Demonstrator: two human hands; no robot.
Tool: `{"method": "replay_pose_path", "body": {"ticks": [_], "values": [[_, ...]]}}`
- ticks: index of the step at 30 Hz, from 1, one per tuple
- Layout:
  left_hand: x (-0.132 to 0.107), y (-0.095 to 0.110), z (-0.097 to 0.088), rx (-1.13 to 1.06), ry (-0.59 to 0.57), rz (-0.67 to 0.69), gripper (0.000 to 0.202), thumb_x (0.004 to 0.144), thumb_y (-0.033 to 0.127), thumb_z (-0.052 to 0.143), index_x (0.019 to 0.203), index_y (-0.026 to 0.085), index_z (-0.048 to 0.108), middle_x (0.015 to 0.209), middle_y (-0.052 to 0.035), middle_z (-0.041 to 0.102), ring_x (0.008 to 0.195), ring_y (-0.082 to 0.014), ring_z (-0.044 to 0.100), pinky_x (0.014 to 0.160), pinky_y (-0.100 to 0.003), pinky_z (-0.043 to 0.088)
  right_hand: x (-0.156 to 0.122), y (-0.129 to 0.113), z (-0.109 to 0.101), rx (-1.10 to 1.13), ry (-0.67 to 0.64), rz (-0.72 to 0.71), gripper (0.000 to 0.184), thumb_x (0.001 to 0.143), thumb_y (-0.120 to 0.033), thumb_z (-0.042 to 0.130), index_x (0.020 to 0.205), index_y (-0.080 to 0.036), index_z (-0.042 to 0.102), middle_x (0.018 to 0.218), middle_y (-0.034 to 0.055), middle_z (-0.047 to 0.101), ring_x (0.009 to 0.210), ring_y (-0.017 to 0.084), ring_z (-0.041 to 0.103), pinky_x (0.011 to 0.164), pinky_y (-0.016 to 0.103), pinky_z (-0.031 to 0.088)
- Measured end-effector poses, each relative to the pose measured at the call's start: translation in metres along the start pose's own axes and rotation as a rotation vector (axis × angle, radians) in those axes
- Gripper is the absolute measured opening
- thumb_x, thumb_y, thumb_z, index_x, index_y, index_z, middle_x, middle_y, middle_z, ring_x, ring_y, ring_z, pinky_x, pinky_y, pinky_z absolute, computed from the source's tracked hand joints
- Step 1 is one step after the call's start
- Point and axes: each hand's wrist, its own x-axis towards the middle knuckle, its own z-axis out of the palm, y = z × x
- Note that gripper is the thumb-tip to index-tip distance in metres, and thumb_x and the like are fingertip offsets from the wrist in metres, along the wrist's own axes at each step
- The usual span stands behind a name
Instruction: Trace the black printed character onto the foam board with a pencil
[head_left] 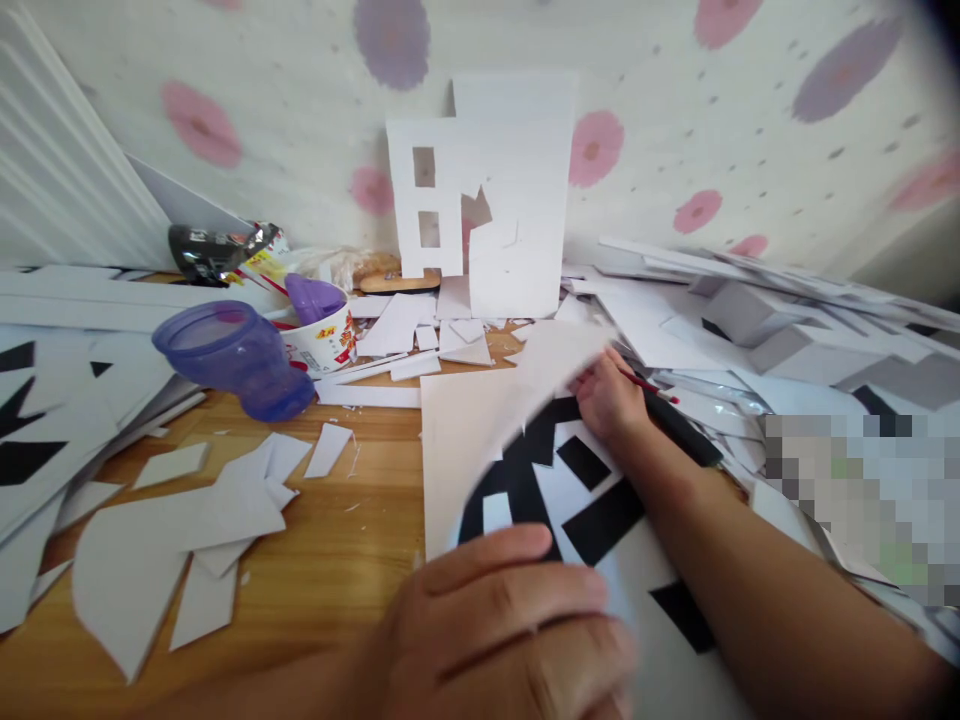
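My left hand (517, 620) is in the lower middle, its fingers curled over a large white sheet with black shapes (600, 520). Its thumb is hidden. Farther up, my right hand (613, 398) pinches the far edge of the same sheet, which is raised and slightly bent. A thin dark red stick, like a pencil or brush (651, 386), juts out to the right from behind the right hand; whether the fingers hold it is unclear. Beneath the raised sheet, a pale flat board (442, 440) lies on the wooden table (352, 550).
A white card model with cut-out windows (517, 200) stands at the back. Left of it are a purple translucent cup (232, 350) and a paper tub (330, 335). White offcuts (135, 570) lie at left; stacked white boards (675, 320) fill the right. A patch at right is pixelated.
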Motion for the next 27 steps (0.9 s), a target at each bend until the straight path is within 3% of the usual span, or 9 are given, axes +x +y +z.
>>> {"method": "replay_pose_path", "body": {"ticks": [1,3,5,7,11,15,20,24,27], "values": [[0.000,-0.001,0.000,0.010,-0.007,0.019,0.046,0.090,0.015,0.046,0.133,0.030,0.050,0.120,0.0050,0.067,0.129,-0.0135,0.047,0.114,-0.033,0.036,-0.002,-0.002,0.004,0.038,0.024,-0.003,0.031,0.092,-0.046,0.050,0.112,-0.024,0.057,0.110,0.0059,0.063,0.096,0.019,0.063,0.087,0.038,0.052],[0.003,-0.011,0.009,0.096,-0.034,0.008,0.039,0.090,0.014,0.044,0.126,0.022,0.056,0.129,-0.0027,0.061,0.129,-0.0213,0.047,0.111,-0.041,0.039,-0.006,-0.004,0.011,0.103,0.057,-0.008,0.030,0.086,-0.048,0.058,0.103,-0.024,0.061,0.102,0.0050,0.066,0.091,0.018,0.065,0.088,0.037,0.052],[0.006,-0.026,0.024,0.227,-0.085,-0.143,0.035,0.088,0.020,0.051,0.121,0.012,0.060,0.133,-0.0146,0.057,0.129,-0.0329,0.045,0.105,-0.051,0.042,-0.009,-0.007,0.014,0.119,0.053,-0.018,0.030,0.079,-0.046,0.066,0.096,-0.022,0.064,0.097,0.0055,0.068,0.087,0.019,0.066,0.088,0.037,0.052],[0.008,-0.043,0.038,0.291,-0.181,-0.342,0.045,0.083,0.031,0.062,0.123,0.011,0.059,0.138,-0.0185,0.051,0.130,-0.0392,0.041,0.103,-0.056,0.040,-0.011,-0.008,0.015,0.087,0.013,-0.029,0.031,0.077,-0.046,0.068,0.095,-0.021,0.066,0.094,0.0058,0.069,0.086,0.019,0.066,0.087,0.037,0.053],[0.007,-0.061,0.047,0.338,-0.300,-0.516,0.064,0.078,0.047,0.067,0.132,0.017,0.053,0.148,-0.0180,0.038,0.137,-0.0436,0.026,0.104,-0.059,0.035,-0.011,-0.006,0.012,-0.008,-0.063,-0.037,0.032,0.078,-0.046,0.068,0.097,-0.021,0.069,0.090,0.0052,0.069,0.084,0.018,0.066,0.085,0.036,0.053],[0.009,-0.062,0.043,0.294,-0.404,-0.613,0.073,0.077,0.056,0.063,0.139,0.019,0.046,0.150,-0.0194,0.033,0.136,-0.0467,0.024,0.105,-0.060,0.031,-0.012,-0.003,0.011,-0.066,-0.090,-0.059,0.029,0.079,-0.044,0.067,0.097,-0.022,0.070,0.092,0.0046,0.070,0.084,0.018,0.066,0.083,0.034,0.053],[0.012,-0.061,0.042,0.289,-0.406,-0.662,0.075,0.075,0.058,0.064,0.140,0.025,0.045,0.151,-0.0185,0.032,0.136,-0.0492,0.022,0.104,-0.064,0.027,-0.014,-0.011,0.015,-0.171,-0.061,-0.041,0.026,0.080,-0.041,0.063,0.089,-0.019,0.071,0.081,0.0041,0.070,0.075,0.016,0.065,0.075,0.030,0.052],[0.013,-0.061,0.041,0.280,-0.413,-0.711,0.077,0.073,0.062,0.063,0.140,0.029,0.045,0.152,-0.0179,0.030,0.136,-0.0515,0.020,0.105,-0.062,0.026,-0.019,-0.031,0.039,-0.206,-0.096,0.031,0.013,0.073,-0.031,0.065,0.075,-0.019,0.062,0.065,0.0004,0.067,0.058,0.013,0.061,0.059,0.025,0.049],[0.014,-0.060,0.039,0.276,-0.420,-0.717,0.077,0.073,0.063,0.063,0.140,0.030,0.044,0.152,-0.0174,0.030,0.135,-0.0519,0.020,0.105,-0.061,0.027,-0.028,-0.037,0.072,-0.140,-0.217,0.065,0.018,0.068,-0.027,0.068,0.067,-0.020,0.052,0.058,-0.0014,0.065,0.051,0.013,0.059,0.052,0.024,0.047]]}}
